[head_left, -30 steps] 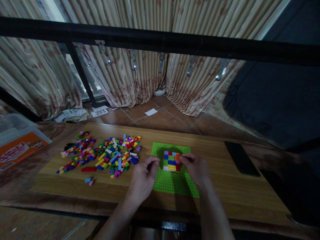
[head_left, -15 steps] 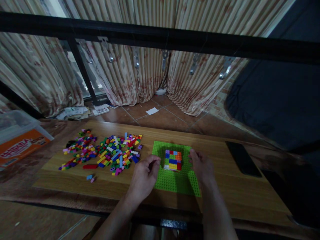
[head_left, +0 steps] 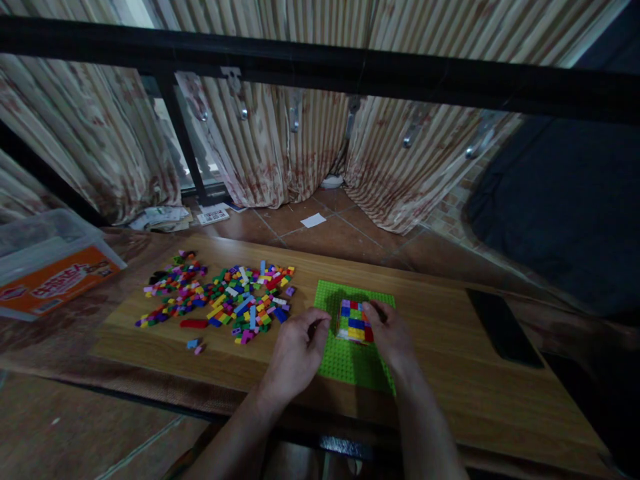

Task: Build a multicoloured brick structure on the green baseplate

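A block of multicoloured building bricks (head_left: 354, 323) stands on a green studded baseplate (head_left: 353, 372). My right hand (head_left: 393, 337) reaches over the block's far right corner, thumb and fingers bent together at its top. Whatever those fingertips pinch is too small or hidden to make out. Just left of the block, my left hand (head_left: 299, 348) hovers over the baseplate's left edge. Its thumb and forefinger are pinched together, and I cannot see what, if anything, is between them.
Loose bricks (head_left: 250, 300) lie heaped on the left of the wooden board (head_left: 440, 353). A blue brick (head_left: 193, 344) sits apart at the front. A clear tub with an orange label (head_left: 65, 283) stands far left. On the right lies a dark phone-like slab (head_left: 503, 327).
My right hand has moved left from the baseplate's right side onto the block's far right corner. My left hand stays pinched beside the block. The whole view has shifted slightly.
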Demonstrator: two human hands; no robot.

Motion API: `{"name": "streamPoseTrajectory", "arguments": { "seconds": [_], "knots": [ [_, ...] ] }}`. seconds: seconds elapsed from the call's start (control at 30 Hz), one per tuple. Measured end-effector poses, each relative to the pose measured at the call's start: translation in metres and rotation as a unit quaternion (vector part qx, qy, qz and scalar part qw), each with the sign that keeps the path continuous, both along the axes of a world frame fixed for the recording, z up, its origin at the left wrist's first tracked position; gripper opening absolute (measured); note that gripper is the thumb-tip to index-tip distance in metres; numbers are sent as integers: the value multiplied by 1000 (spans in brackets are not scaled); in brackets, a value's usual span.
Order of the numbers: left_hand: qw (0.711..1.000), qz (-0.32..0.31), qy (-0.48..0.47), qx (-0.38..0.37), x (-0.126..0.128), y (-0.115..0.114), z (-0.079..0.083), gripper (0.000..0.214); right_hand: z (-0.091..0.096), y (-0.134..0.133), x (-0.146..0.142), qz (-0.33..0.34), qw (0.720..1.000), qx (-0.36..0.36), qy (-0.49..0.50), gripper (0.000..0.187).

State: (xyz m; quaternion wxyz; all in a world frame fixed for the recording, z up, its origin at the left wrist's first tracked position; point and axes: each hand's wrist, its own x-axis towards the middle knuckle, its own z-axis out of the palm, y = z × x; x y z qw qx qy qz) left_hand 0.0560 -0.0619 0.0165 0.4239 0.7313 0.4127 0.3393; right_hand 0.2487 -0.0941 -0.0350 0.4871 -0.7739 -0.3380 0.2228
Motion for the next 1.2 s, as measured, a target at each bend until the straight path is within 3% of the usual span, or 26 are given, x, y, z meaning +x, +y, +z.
{"name": "streamPoseTrajectory", "arguments": {
  "seconds": [0.1, 0.57, 0.67, 0.83, 1.2],
  "knots": [
    [1000, 3, 5, 4, 0, 0, 0, 21, -1, 0, -2, -12, 999, -33, -42, 51],
    [1000, -3, 6, -4, -1, -2, -4, 21, 6, -1, -9, 18, 995, -57, -85, 53],
    [1000, -3, 13, 0, -2, -2, -4, 20, 7, -3, -5, -5, 999, -47, -19, 57],
    [1000, -2, 26, 10, -3, 0, -5, 21, 7, -5, 4, -124, 982, 15, 143, 59],
    [996, -25, 80, 34, -3, -1, -10, 22, 12, -8, 5, -147, 974, 72, 159, 48]
  ]
}}
